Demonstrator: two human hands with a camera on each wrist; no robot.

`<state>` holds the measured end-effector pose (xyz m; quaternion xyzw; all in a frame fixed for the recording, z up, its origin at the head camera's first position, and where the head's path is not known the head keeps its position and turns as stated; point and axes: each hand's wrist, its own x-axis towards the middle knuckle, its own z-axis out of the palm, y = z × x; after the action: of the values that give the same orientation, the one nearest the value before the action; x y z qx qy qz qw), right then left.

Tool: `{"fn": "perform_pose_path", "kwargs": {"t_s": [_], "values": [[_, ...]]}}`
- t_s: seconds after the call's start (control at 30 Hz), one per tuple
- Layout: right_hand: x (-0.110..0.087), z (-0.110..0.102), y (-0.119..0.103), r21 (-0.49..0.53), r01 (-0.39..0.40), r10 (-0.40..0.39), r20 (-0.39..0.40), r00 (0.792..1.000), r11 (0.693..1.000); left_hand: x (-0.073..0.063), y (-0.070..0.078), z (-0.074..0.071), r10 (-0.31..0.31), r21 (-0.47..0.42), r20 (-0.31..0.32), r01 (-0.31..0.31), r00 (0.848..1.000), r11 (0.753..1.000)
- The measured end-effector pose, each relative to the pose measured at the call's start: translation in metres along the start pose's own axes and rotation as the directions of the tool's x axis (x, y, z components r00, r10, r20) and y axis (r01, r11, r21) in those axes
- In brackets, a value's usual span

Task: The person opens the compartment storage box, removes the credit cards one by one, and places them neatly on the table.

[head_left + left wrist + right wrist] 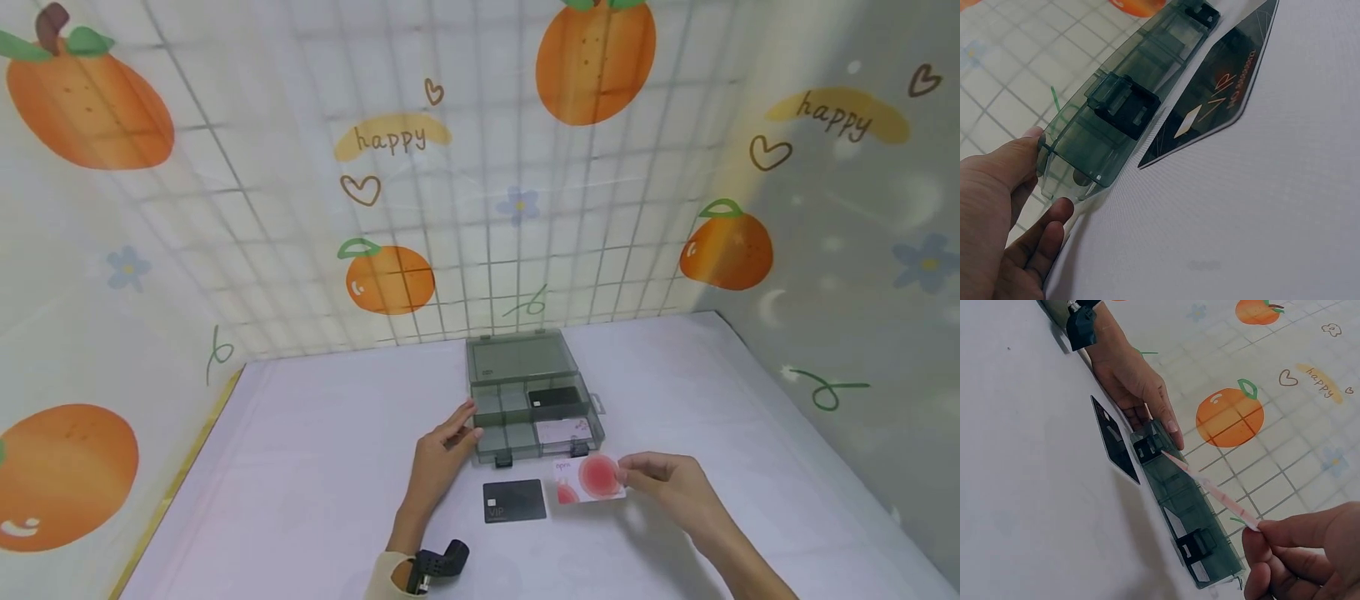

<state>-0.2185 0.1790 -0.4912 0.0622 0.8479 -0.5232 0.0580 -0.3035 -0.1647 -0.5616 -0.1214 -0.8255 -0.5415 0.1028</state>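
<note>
My right hand (671, 487) pinches the right edge of a white card with red circles (588, 479), held up in front of the box. In the right wrist view that card (1216, 490) appears nearly edge-on between thumb and fingers. At the left side of a translucent grey-green compartment box (491, 442), my left hand (438, 462) rests with extended fingers touching its wall. The box's lid (521, 357) is tipped back, away from me. Inside, a black card (555, 397) lies in a far right compartment and a pale patterned card (564, 431) in the near right one.
A black VIP card (513, 502) lies flat on the white tabletop (315, 467), just before the box. Dark latches (504, 459) stick out at the box's near side. A curtain printed with oranges (390, 279) and a wire grid stand behind the table.
</note>
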Motion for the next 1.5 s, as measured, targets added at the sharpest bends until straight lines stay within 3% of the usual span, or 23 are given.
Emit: {"fn": "perform_pose_path", "kwargs": {"t_s": [0.7,1.03,1.5], "values": [[0.008,0.014,0.007,-0.098,0.019,-0.018,0.013,1.000,0.995,0.000,-0.001,0.000,-0.025,-0.006,0.005,0.025,1.000,1.000],[0.011,0.018,0.012,-0.093,-0.009,0.011,0.023,1.000,0.996,-0.001,-0.001,0.000,-0.018,0.002,0.005,0.018,1.000,1.000],[0.017,0.026,0.019,-0.214,0.020,-0.019,0.009,1.000,0.977,0.001,-0.002,0.001,0.004,0.001,0.000,-0.004,1.000,1.000]]}}
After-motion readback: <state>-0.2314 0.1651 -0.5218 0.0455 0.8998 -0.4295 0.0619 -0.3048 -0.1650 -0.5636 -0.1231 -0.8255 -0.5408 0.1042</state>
